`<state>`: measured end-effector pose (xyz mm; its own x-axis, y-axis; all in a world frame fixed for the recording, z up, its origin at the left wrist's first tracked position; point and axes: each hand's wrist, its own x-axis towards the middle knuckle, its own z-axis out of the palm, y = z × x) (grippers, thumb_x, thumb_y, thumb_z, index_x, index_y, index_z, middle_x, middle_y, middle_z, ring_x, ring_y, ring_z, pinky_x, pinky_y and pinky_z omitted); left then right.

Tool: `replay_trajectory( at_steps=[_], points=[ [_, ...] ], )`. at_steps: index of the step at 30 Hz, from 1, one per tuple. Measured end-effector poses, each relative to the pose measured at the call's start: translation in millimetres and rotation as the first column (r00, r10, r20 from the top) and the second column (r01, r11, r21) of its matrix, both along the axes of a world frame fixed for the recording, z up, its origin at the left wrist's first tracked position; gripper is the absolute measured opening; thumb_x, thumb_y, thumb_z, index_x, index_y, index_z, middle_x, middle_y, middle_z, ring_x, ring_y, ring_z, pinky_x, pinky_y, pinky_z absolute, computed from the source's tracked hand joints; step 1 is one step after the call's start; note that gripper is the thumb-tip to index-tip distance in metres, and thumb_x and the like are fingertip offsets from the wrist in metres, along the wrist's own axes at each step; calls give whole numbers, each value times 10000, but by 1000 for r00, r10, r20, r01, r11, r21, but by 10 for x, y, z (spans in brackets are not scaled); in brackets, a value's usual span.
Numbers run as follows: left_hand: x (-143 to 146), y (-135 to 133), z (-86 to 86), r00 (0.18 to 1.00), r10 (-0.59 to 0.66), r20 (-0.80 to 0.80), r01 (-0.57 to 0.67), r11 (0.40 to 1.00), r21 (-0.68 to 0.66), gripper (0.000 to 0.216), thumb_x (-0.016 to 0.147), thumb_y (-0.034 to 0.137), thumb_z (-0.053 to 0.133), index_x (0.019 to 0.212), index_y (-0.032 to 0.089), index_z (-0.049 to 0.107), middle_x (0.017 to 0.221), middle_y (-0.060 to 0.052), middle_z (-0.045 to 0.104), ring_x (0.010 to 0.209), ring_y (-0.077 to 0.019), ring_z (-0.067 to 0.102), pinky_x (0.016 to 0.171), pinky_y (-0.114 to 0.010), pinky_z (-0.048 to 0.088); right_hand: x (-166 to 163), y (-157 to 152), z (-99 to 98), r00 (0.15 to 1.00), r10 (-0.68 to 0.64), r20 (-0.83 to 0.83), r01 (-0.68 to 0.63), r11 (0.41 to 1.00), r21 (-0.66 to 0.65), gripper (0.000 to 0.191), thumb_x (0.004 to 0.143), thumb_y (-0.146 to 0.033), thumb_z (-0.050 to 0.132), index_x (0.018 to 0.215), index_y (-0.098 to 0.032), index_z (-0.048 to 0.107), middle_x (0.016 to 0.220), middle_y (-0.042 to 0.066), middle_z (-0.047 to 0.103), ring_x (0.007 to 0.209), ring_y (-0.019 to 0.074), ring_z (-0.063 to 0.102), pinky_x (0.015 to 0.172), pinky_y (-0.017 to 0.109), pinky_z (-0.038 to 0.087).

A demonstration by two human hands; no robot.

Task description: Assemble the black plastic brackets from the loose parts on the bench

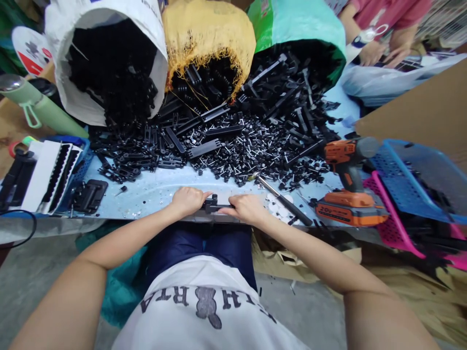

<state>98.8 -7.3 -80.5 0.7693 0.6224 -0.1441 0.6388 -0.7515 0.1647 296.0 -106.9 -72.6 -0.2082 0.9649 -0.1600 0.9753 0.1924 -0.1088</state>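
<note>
Near edge first. We log both hands at the table [153, 192] rim, just above the lap. The left hand [188, 200] is curled into a fist on the left end of a small black part [213, 204]. The right hand [246, 208] is closed over the right end, fingers pinched down on it. The part lies flat along the rim, bridging the two hands.

Left of the part, we note a bare strip of table that runs to a black bracket [89, 194] and a blue tray [82, 160] at the far-left edge.

Right of the part, a metal rod [282, 199] lies slanted just beside the right hand, among white discs. Further right an orange drill [346, 182] stands near the rim. A pink basket [386, 214] and a blue basket [412, 175] crowd the right edge.

Behind the part there is a narrow bare band, then a pile [233, 141] of black pieces across most of the width.

Behind the pile are three sacks, white [105, 58], yellow [207, 34] and green [295, 24]. Their mouths are tipped toward the part and spill into the pile.

Far right of the part, another person's hands [372, 51] rest on a plastic sheet.
</note>
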Motion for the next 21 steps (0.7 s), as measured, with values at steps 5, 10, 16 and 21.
replay_trajectory(
  at_steps=[5, 10, 16, 21],
  points=[
    [41, -155, 36, 997, 75, 31, -76, 996, 46, 648, 950, 466, 168, 833, 101, 690, 811, -143, 675, 761, -235, 648, 634, -305, 431, -243, 38, 207, 973, 181, 141, -208, 954, 215, 582, 816, -593, 576, 1078, -74, 542, 934, 132, 552, 877, 260, 495, 746, 325, 330],
    [-18, -215, 46, 993, 96, 71, -100, 994, 54, 645, 955, 433, 177, 787, 76, 688, 769, -154, 667, 708, -201, 638, 610, -287, 423, -241, 123, 211, 920, 375, 116, -391, 901, 188, 439, 853, -496, 555, 963, -71, 557, 877, 122, 527, 826, 233, 458, 741, 330, 314],
    [-294, -221, 174, 963, -157, 221, 115, 975, 192, 600, 942, 479, 225, 722, 107, 642, 655, -110, 618, 674, -177, 607, 585, -276, 411, -8, -102, 341, 968, 247, 33, -248, 947, 205, 647, 814, -746, 399, 736, -125, 563, 659, 73, 527, 638, 176, 484, 607, 276, 276],
    [-574, -634, 186, 902, -298, 313, 278, 955, 108, 596, 918, 547, 197, 743, 195, 644, 642, -83, 590, 655, -166, 585, 605, -303, 466, -83, -438, 430, 735, 568, -371, -487, 822, 294, 757, 860, -747, 64, 571, -177, 471, 508, 39, 410, 507, 156, 413, 546, 307, 270]
  ],
)
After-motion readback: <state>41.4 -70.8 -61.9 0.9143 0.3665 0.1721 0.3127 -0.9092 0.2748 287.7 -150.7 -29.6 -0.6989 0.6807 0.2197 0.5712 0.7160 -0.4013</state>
